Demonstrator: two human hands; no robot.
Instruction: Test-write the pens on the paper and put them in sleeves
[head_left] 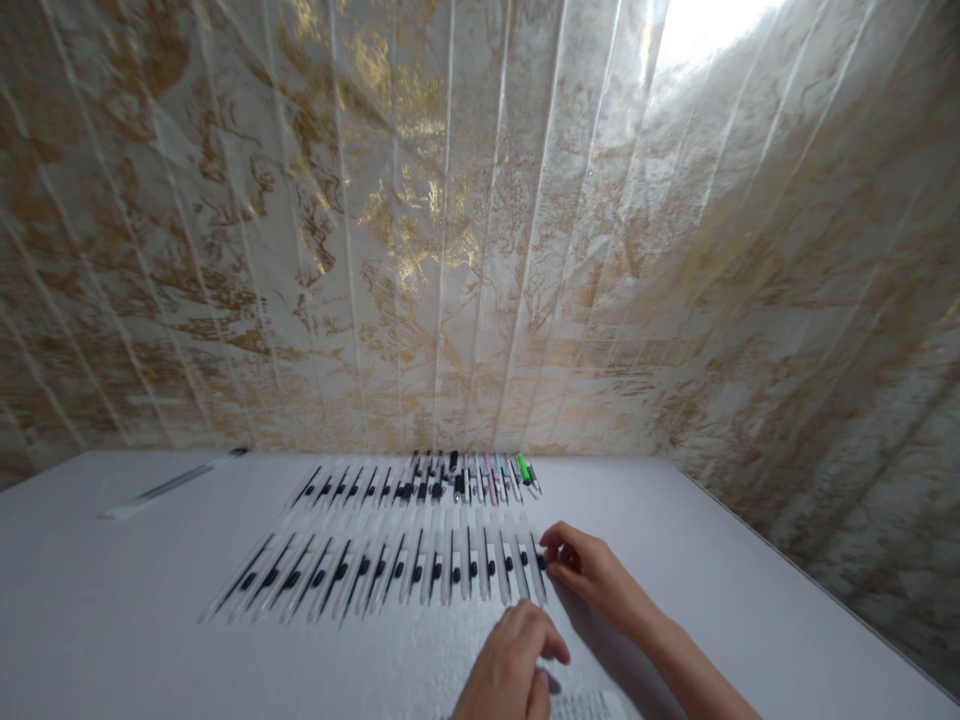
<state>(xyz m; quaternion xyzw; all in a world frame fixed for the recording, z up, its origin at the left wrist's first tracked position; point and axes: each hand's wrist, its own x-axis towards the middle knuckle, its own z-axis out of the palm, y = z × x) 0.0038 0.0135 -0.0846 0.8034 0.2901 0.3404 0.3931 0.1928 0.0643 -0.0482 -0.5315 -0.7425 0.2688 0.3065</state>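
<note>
A long row of clear pens with black grips lies side by side on the white table. At the right end of this row is my right hand, its thumb and fingers bent around the side of the last pen, touching or nearly touching it; whether it grips the pen cannot be made out. Nearer the front edge, my left hand hovers over the table with curled, parted fingers and nothing visible in them. Beneath it, a sheet with printed text shows partly.
Behind the row lies a second row of pens, with black-capped, pink and white ones and a bright green marker at its right. A long clear item with a dark end lies far left. A gold-patterned curtain rises behind the table.
</note>
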